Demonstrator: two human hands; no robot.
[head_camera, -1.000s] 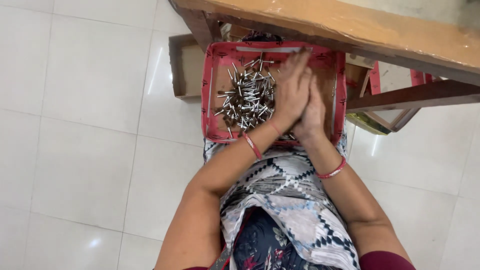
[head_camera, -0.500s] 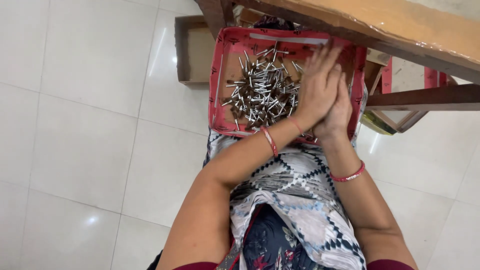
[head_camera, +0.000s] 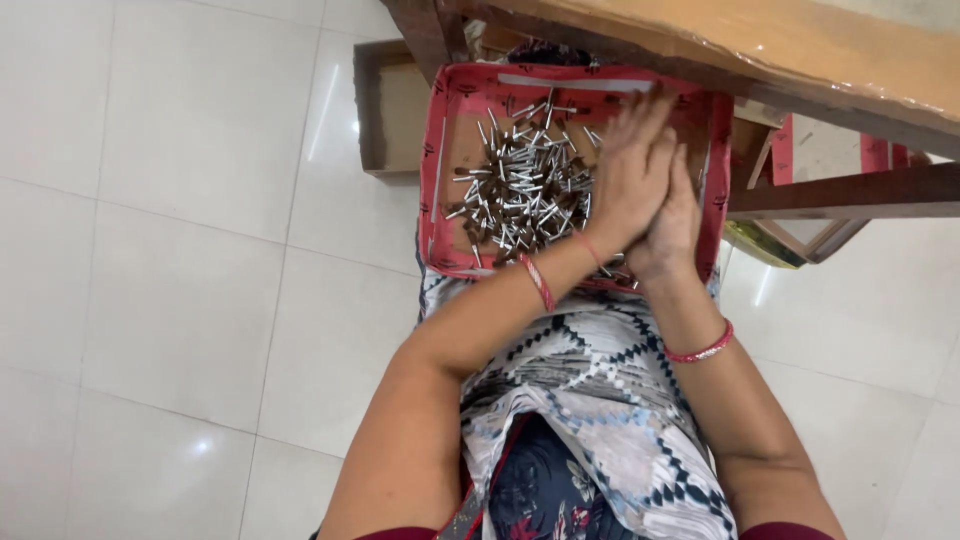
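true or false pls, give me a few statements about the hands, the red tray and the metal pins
1. The left hand and right hand are pressed together, palm to palm. True.
2. The metal pins lie scattered on the white tiled floor. False: they are piled inside the red tray.
3. The red tray rests on the person's lap. True.
4. Both wrists are bare. False: a red bangle sits on the left wrist and another red bangle on the right.
5. The hands are over the right part of the tray, beside the pile. True.
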